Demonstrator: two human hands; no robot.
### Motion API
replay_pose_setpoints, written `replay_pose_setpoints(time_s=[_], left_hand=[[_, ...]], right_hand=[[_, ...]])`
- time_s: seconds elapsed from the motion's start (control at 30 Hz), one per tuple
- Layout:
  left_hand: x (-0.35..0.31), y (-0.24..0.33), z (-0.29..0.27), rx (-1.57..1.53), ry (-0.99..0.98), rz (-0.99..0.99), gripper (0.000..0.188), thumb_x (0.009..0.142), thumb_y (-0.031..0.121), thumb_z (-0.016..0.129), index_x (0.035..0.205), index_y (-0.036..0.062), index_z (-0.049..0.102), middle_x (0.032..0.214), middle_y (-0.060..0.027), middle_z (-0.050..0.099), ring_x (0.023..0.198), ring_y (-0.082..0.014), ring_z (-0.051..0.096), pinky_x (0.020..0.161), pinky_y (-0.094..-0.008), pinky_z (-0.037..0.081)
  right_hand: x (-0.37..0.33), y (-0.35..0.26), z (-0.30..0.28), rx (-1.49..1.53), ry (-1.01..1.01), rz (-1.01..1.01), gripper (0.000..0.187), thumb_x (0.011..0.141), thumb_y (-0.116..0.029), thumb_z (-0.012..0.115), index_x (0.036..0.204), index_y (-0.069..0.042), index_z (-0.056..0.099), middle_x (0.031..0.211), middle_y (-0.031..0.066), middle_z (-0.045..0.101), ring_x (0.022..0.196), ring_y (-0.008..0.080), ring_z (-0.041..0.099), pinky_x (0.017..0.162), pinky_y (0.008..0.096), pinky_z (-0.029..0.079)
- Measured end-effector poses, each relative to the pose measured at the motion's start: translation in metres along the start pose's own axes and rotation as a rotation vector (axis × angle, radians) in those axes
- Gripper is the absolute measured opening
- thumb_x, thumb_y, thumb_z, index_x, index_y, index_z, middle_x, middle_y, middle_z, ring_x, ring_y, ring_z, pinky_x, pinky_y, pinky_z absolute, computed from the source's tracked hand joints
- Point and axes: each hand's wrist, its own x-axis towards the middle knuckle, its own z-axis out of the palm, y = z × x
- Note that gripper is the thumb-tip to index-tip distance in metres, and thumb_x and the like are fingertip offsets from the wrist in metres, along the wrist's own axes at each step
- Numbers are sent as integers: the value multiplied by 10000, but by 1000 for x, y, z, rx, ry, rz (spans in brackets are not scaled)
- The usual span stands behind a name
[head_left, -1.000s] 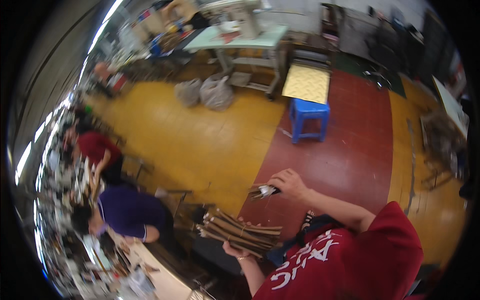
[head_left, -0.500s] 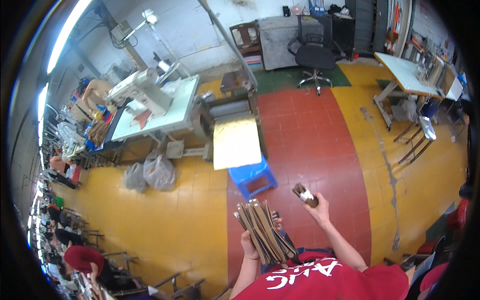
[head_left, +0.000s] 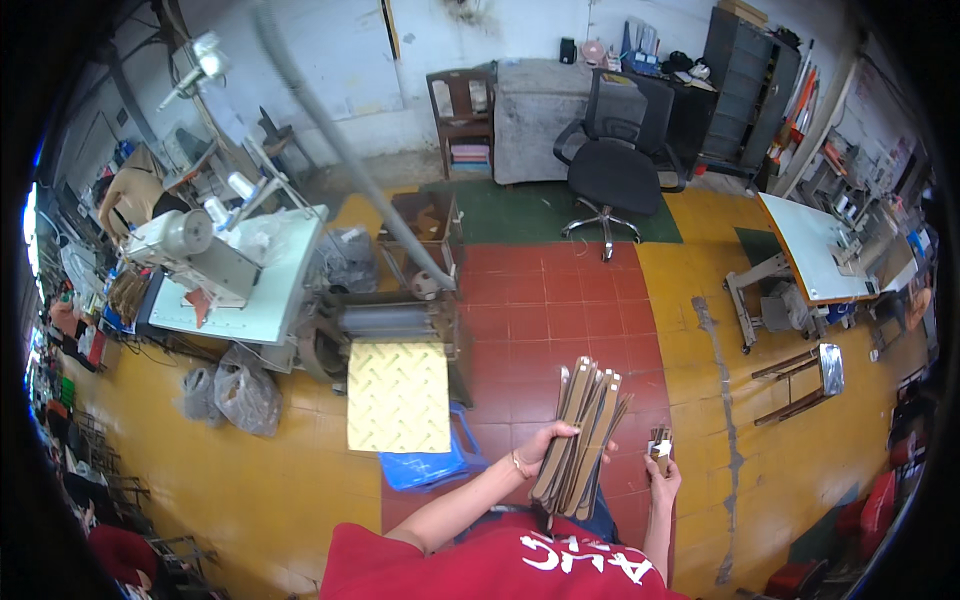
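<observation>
A thick bundle of long brown strips, leather-like with pale tips (head_left: pixel 582 440), stands tilted in front of my chest. My left hand (head_left: pixel 545 445) is closed around it, thumb on the near side and fingertips showing past its right edge. To the right, my right hand (head_left: pixel 663 482) grips a smaller bundle of short brown strips (head_left: pixel 659 455) with a white wrap around it. The two bundles are apart. Both are held up over the red floor tiles.
A roller machine (head_left: pixel 395 322) with a yellow patterned sheet (head_left: pixel 398 400) stands ahead left, a blue stool (head_left: pixel 430 465) under the sheet. Left of it is a sewing machine table (head_left: pixel 285 270) with plastic bags (head_left: pixel 247 392) below. An office chair (head_left: pixel 615 180) stands ahead; another worktable (head_left: pixel 815 250) stands right.
My view has turned rightward, so the roller machine and sewing table sit farther left and lower. Both hands still hold their bundles, which are now closer together and farther right in the picture.
</observation>
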Motion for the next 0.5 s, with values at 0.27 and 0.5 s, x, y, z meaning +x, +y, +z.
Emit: replay_pose_setpoints(time_s=[0.27, 0.5], left_hand=[[165, 111, -29, -248, 173, 247, 620, 815, 326, 476, 1319, -27, 403, 1203, -250, 532, 1065, -347, 571, 943, -458, 462], [200, 236, -51, -303, 48, 618, 613, 833, 301, 454, 1337, -39, 367, 1276, -233, 492, 1135, -333, 529, 986, -484, 418]], right_hand=[[250, -81, 25, -241, 29, 75, 250, 809, -245, 731, 792, -95, 532, 616, -20, 527, 467, 49, 452, 394, 197, 308], [444, -229, 196, -438, -528, -260, 252, 843, -254, 702, 800, -72, 533, 620, -47, 492, 499, 33, 414, 435, 198, 299]])
